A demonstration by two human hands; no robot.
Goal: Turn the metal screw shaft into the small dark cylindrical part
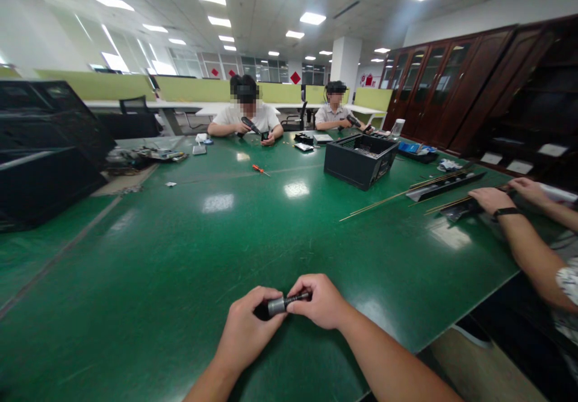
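Observation:
Low over the near edge of the green table, my left hand (pixel 251 322) grips a short grey metal cylinder (pixel 277 306) with a dark end. A thin, dark ridged shaft (pixel 298 297) extends from the cylinder toward the right. The fingers of my right hand (pixel 320 303) pinch that shaft close to where it meets the cylinder. Both hands are closed and almost touch each other. Whether the shaft and cylinder are one piece I cannot tell, as my fingers cover parts of them.
An orange screwdriver (pixel 259 170) lies mid-table. Beyond it stands a black open case (pixel 361 158). Thin rods (pixel 383 202) lie to the right, near a co-worker's hands (pixel 492 200). Two people with power drills sit opposite. Dark equipment (pixel 49 149) stands at left.

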